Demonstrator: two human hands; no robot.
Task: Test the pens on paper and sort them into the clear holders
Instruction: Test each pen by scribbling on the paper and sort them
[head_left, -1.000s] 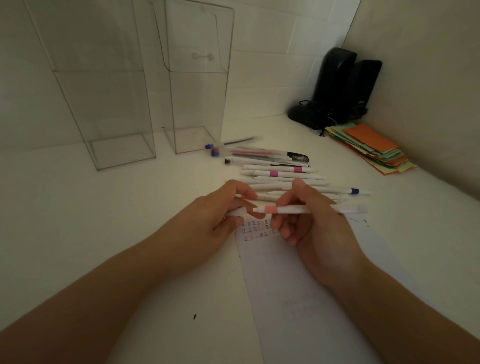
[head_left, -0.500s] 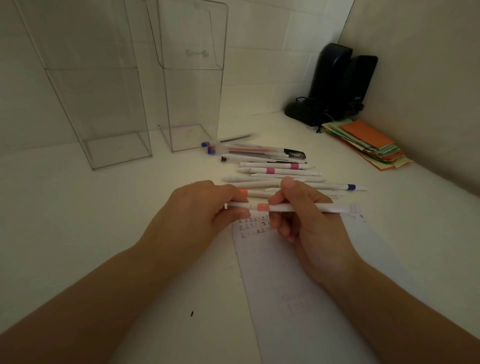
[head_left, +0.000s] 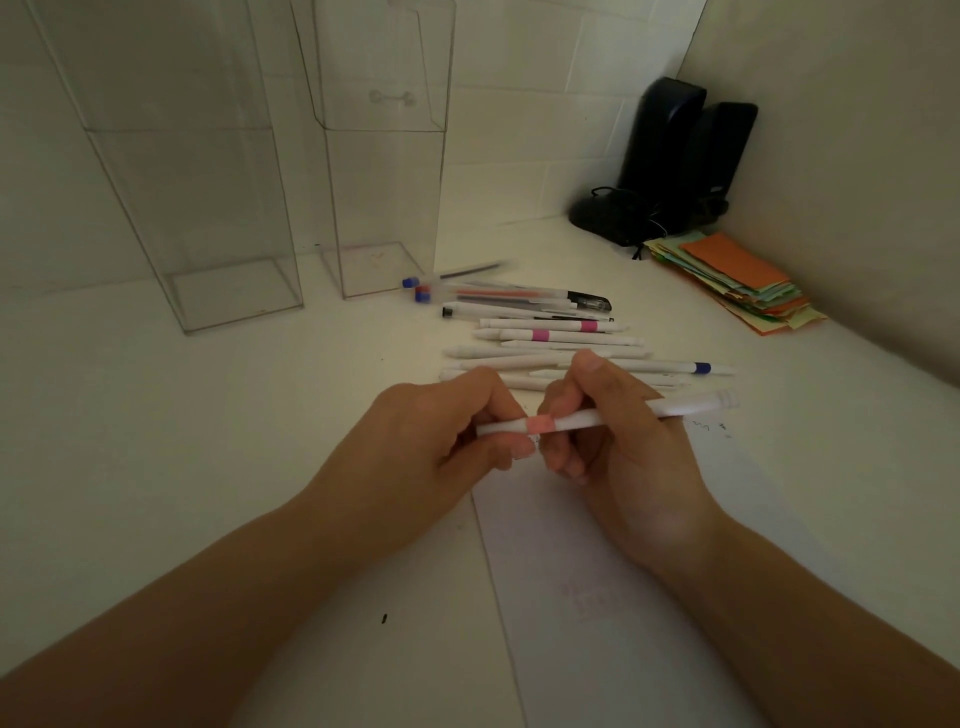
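Both hands hold one white pen with a salmon-pink band (head_left: 540, 424), lying level above the top of the paper sheet (head_left: 613, 571). My left hand (head_left: 431, 441) pinches its left end; my right hand (head_left: 618, 436) grips the barrel right of the band. Its capped end sticks out to the right. A pile of pens (head_left: 545, 332) lies just beyond my hands: white ones with pink or blue bands and clear gel pens. Two tall clear holders, the left holder (head_left: 208, 218) and the right holder (head_left: 384, 197), stand at the back left with nothing in them.
Black speakers (head_left: 670, 161) with a cable stand in the back right corner. A stack of coloured paper slips (head_left: 737, 280) lies along the right wall. Small scribbles mark the paper's top edge. A tiny dark speck (head_left: 384, 618) lies on the white desk.
Both hands have kept hold of the pink-banded pen; the left fingers have shifted along its left end. The view has tilted slightly.
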